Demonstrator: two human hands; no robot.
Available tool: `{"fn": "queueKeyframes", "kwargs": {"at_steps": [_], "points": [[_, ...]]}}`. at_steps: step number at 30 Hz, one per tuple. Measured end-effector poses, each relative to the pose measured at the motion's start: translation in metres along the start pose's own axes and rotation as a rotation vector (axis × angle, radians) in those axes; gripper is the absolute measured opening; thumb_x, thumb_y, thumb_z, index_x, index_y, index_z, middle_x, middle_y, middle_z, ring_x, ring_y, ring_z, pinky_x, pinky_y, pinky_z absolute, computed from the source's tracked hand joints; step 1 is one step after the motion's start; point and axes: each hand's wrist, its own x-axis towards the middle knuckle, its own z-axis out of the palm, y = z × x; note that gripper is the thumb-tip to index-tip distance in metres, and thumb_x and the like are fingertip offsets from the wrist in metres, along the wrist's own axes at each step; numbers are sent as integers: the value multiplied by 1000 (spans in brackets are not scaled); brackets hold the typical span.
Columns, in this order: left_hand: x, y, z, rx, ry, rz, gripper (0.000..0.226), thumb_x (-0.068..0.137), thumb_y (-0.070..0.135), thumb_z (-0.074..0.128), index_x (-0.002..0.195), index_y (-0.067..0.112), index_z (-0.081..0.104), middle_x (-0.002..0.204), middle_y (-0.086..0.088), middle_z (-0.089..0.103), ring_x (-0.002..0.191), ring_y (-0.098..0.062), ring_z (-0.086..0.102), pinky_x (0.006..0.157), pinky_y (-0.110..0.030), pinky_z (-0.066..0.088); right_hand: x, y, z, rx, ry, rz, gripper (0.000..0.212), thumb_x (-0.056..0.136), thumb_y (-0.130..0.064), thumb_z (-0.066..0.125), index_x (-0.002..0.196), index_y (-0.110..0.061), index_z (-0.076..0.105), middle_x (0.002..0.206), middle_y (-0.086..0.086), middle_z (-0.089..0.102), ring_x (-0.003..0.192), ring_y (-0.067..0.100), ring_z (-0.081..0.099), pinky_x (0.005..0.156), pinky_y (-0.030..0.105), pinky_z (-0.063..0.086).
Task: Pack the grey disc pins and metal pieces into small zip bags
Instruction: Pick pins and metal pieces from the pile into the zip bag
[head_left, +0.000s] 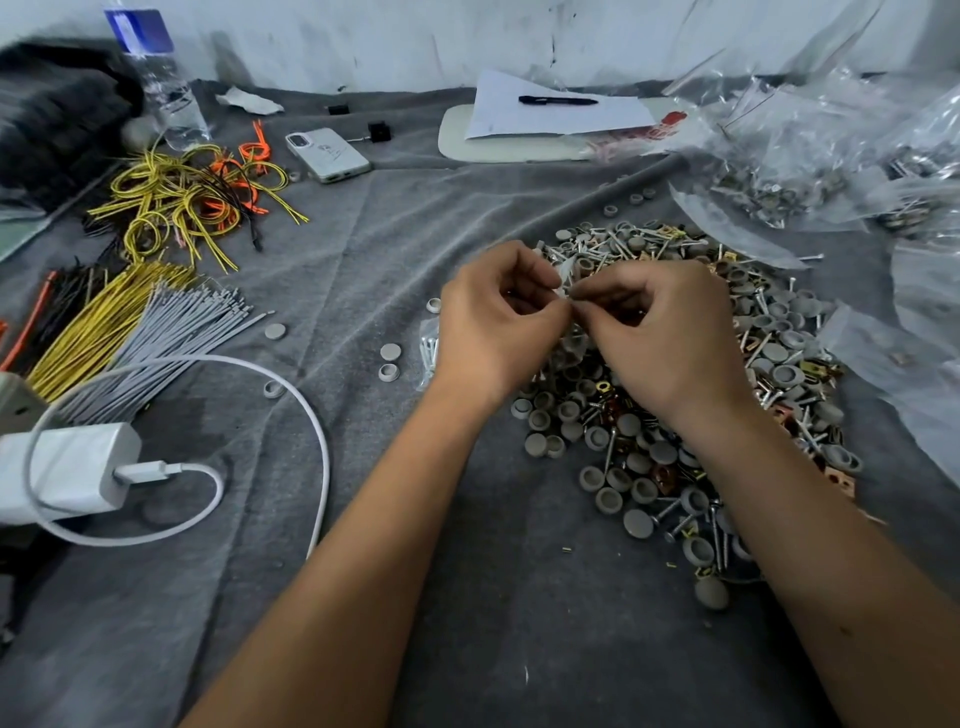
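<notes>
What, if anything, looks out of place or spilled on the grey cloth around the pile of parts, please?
A few grey disc pins lie strayed on the grey cloth, left of the main pile, and more sit beyond it near the clear bags. Tiny brass bits are scattered near its front edge. Nothing looks damaged.

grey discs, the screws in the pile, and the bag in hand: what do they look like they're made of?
Grey discs: probably moulded plastic; matte, uniform grey, hollow cup backs.
Screws: metal, likely plated steel; bright silver glints on shanks and heads.
Small zip bag, pinched at the top by the left hand and right hand: thin clear plastic film; see-through, glossy and crinkled.
</notes>
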Motion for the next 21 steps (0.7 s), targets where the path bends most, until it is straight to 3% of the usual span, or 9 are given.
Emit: {"fn": "queueKeyframes", "kwargs": {"at_steps": [5,10,14,17,21], "points": [[0,3,-2,3,15,38,17,77,-8,68,85,7,68,74,-6,69,67,-18,64,66,-43,59,0,1,0,-5,-10,21,12,83,-13,84,94,-16,80,81,-8,74,73,3,69,70,21,59],[0,8,-5,-71,-11,52,19,82,-12,68,87,6,66,79,-19,67,71,-30,65,69,-51,59,-1,-1,-1,49,-17,-32,15,85,-13,82,97,-21,81,84,-12,76,76,1,71,71,19,58],[1,10,-10,-161,-26,51,17,85,-14,68,93,0,64,76,-15,63,66,-24,62,62,-35,55,0,0,0,93,-28,-66,14,88,-18,80,99,-26,81,85,-21,73,77,-7,68,70,8,47],[2,10,-12,-200,-27,51,18,85,-14,69,91,3,64,77,-15,62,65,-23,60,61,-33,54,1,1,1,124,-66,-47,12,94,-20,74,100,-27,79,85,-23,72,81,-8,67,70,7,46],[4,7,-15,-224,-22,66,17,83,-7,72,89,8,65,75,-6,64,65,-18,62,59,-31,54,2,1,1,120,-103,-41,19,103,-22,61,94,-26,78,75,-17,71,72,2,66,66,21,50]]}}
